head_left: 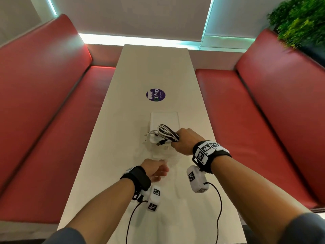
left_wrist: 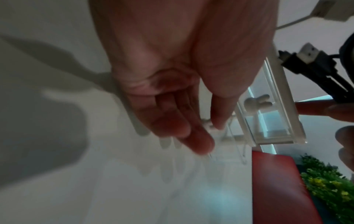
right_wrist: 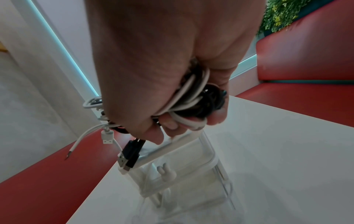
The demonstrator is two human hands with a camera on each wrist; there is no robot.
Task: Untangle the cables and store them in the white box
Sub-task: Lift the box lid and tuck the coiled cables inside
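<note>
My right hand [head_left: 182, 140] grips a coiled bundle of black and white cables [head_left: 167, 132] just above the near end of the white box [head_left: 164, 118]. In the right wrist view the cables [right_wrist: 193, 100] fill my right hand [right_wrist: 184, 121], and black and white USB plugs dangle over the clear drawer [right_wrist: 166, 151] with its rabbit-shaped knob [right_wrist: 165, 171]. My left hand [head_left: 158, 169] hovers nearer to me, blurred, fingers relaxed and holding nothing. In the left wrist view my left hand [left_wrist: 184, 121] is beside the clear drawer [left_wrist: 268, 121], and a black plug [left_wrist: 310, 60] hangs above it.
The white table [head_left: 123, 138] runs lengthwise away from me, with a round purple sticker [head_left: 155, 95] beyond the box. Red padded benches [head_left: 52, 120] flank both long sides. A green plant [head_left: 302, 20] stands at the far right.
</note>
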